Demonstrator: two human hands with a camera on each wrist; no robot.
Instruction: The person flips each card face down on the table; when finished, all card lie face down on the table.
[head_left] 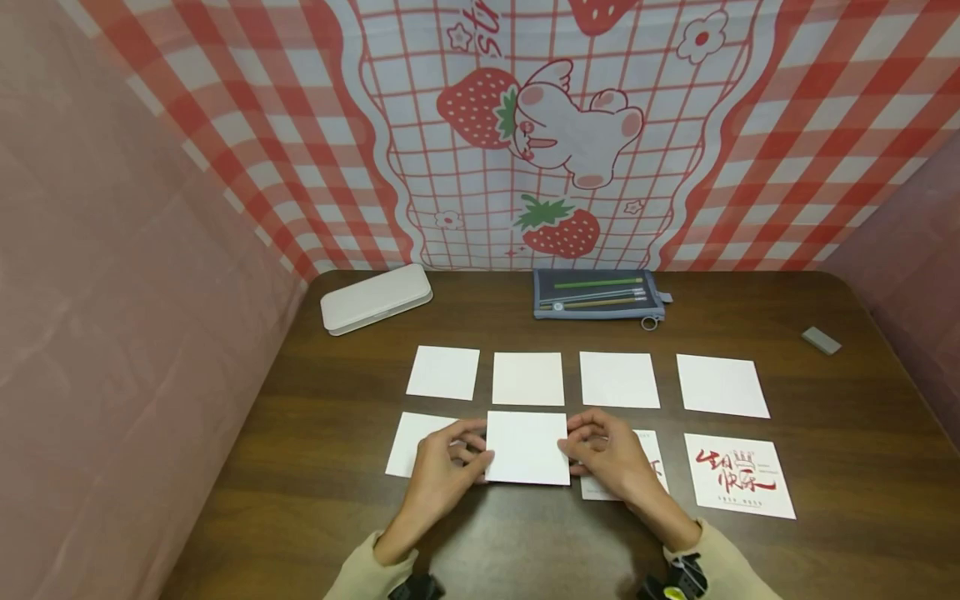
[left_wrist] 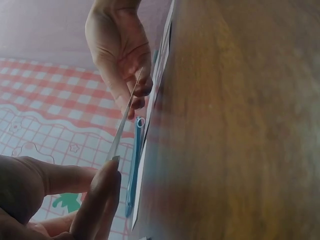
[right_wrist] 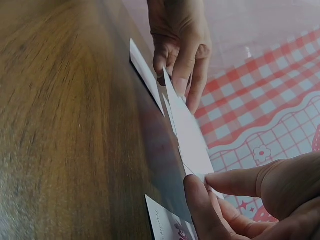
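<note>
Both hands pinch a blank white square card (head_left: 527,448) by its opposite side edges, raised a little off the table. My left hand (head_left: 444,468) has the left edge between thumb and fingers, above another white card (head_left: 411,443) that it partly covers. At the right edge, my right hand (head_left: 617,462) grips likewise, over a card with red print (head_left: 654,454). The held card (left_wrist: 121,127) appears nearly edge-on in the left wrist view. In the right wrist view its blank face (right_wrist: 189,132) shows between both hands.
Behind lies a row of blank white cards (head_left: 528,379). A card with red lettering (head_left: 741,477) lies at right. Along the back are a white case (head_left: 377,298) and a mesh pencil pouch (head_left: 592,312); a small grey block (head_left: 821,341) sits far right on the wooden table (head_left: 315,500).
</note>
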